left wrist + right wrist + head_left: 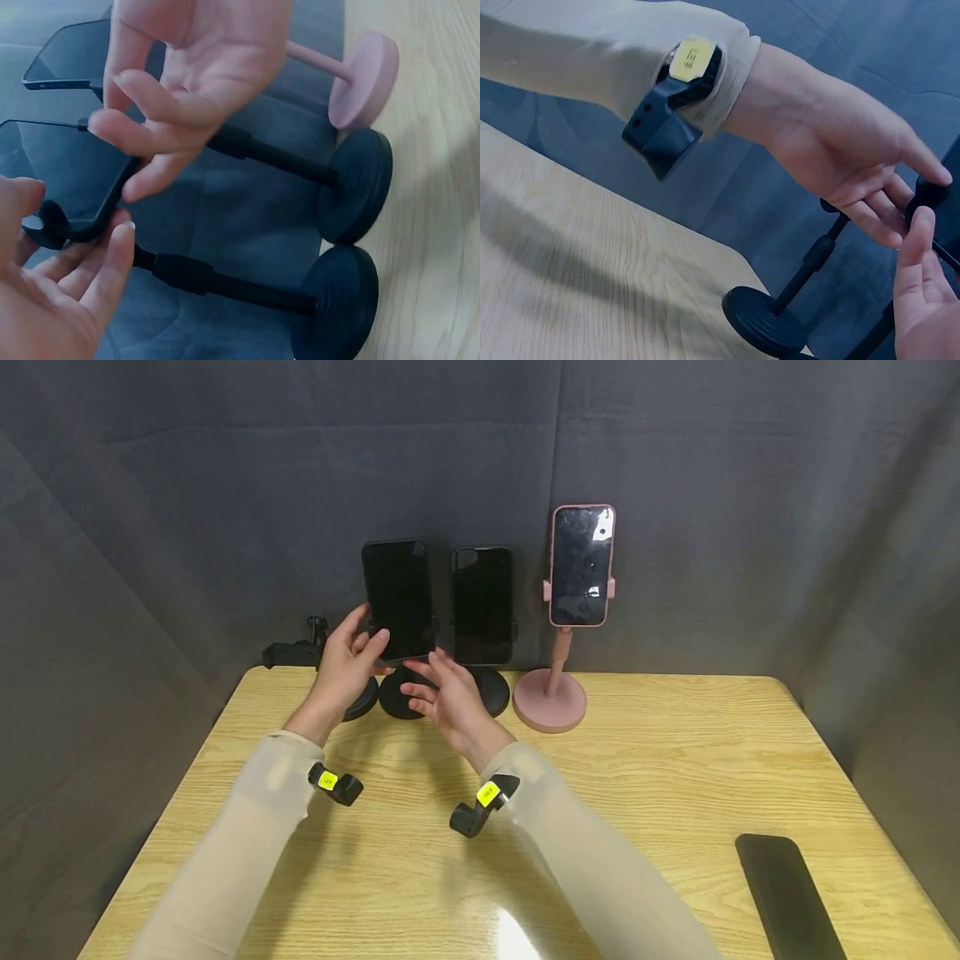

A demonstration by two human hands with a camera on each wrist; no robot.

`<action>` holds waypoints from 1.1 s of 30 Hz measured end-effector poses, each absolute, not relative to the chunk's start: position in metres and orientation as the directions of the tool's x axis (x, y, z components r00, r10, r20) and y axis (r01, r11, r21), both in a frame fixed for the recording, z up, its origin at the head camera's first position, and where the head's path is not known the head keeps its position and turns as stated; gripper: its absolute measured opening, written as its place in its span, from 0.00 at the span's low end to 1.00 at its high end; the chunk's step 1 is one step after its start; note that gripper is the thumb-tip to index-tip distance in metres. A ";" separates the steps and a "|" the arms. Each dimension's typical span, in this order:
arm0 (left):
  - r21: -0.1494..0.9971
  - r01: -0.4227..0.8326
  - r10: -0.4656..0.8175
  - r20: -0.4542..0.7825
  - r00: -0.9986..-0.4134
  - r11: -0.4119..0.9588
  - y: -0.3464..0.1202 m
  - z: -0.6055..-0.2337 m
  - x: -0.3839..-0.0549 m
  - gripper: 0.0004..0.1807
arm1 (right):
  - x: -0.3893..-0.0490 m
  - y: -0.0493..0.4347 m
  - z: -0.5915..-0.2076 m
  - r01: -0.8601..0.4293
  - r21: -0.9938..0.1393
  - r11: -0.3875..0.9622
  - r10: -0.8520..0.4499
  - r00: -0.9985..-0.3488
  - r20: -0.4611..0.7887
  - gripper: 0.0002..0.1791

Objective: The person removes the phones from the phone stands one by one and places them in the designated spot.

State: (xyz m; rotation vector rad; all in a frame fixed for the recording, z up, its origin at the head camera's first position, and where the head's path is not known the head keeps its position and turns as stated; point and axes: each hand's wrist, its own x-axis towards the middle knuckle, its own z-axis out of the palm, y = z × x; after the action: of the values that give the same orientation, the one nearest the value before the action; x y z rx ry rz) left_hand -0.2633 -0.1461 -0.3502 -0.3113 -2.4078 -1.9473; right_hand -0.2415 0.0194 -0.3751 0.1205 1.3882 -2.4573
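My left hand [341, 668] grips the lower left corner of a black phone [400, 597], thumb on its front. The phone stands upright above a black phone stand, whose round base [397, 695] shows below. At the phone's lower right corner is my right hand [457, 706], its other fingers spread loosely beneath the bottom edge. In the left wrist view, the right hand [202, 82] has extended, slightly bent fingers close to the phone's edge. A dark clamp end [930, 195] shows near both hands' fingertips in the right wrist view.
A second black phone [482, 602] stands upright to the right, and beyond it a pink-framed phone [582, 564] on a pink stand [551, 702]. A black stand's clamp [292, 653] is at the far left. A dark flat phone-like slab [787, 893] lies front right. Dark cloth hangs behind.
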 end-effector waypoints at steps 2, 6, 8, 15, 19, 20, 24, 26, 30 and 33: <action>0.960 0.194 0.145 0.167 -0.975 0.201 -0.146 -0.352 -0.265 0.33 | -0.241 0.019 -0.375 0.316 -0.819 -0.478 -0.231 -0.945 -0.230 0.19; 0.948 0.236 0.152 0.206 -0.967 0.215 -0.147 -0.353 -0.267 0.30 | -0.241 0.019 -0.374 0.320 -0.816 -0.482 -0.227 -0.945 -0.237 0.24; 0.942 0.252 0.143 0.225 -0.964 0.220 -0.146 -0.354 -0.268 0.29 | -0.241 0.018 -0.374 0.323 -0.811 -0.488 -0.228 -0.944 -0.239 0.25; 0.911 0.333 0.050 0.332 -0.942 0.244 -0.141 -0.364 -0.267 0.25 | -0.237 0.017 -0.374 0.328 -0.807 -0.491 -0.255 -0.940 -0.227 0.30; 0.908 0.356 0.021 0.361 -0.932 0.221 -0.140 -0.367 -0.265 0.25 | -0.235 0.017 -0.374 0.325 -0.811 -0.487 -0.265 -0.939 -0.218 0.32; 0.908 0.356 0.017 0.362 -0.932 0.220 -0.140 -0.368 -0.265 0.26 | -0.235 0.018 -0.374 0.322 -0.815 -0.482 -0.265 -0.940 -0.215 0.32; 0.914 0.354 -0.005 0.362 -0.932 0.199 -0.139 -0.370 -0.264 0.26 | -0.234 0.019 -0.374 0.317 -0.833 -0.454 -0.268 -0.940 -0.211 0.32; 0.915 0.361 -0.016 0.369 -0.929 0.179 -0.140 -0.371 -0.262 0.25 | -0.233 0.019 -0.374 0.318 -0.839 -0.441 -0.269 -0.939 -0.215 0.32; 0.911 0.390 -0.016 0.395 -0.918 0.134 -0.140 -0.373 -0.261 0.23 | -0.230 0.020 -0.374 0.320 -0.847 -0.424 -0.270 -0.938 -0.219 0.31; 0.910 0.391 -0.010 0.396 -0.918 0.137 -0.141 -0.372 -0.258 0.23 | -0.228 0.021 -0.372 0.312 -0.856 -0.413 -0.268 -0.940 -0.213 0.31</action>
State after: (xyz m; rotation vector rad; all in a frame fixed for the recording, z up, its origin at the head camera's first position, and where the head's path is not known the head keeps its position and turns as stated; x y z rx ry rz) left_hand -0.2580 -0.1406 -0.3716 -0.3697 -2.1127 -1.8453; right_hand -0.2285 0.0215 -0.3723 0.0609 1.4574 -2.3842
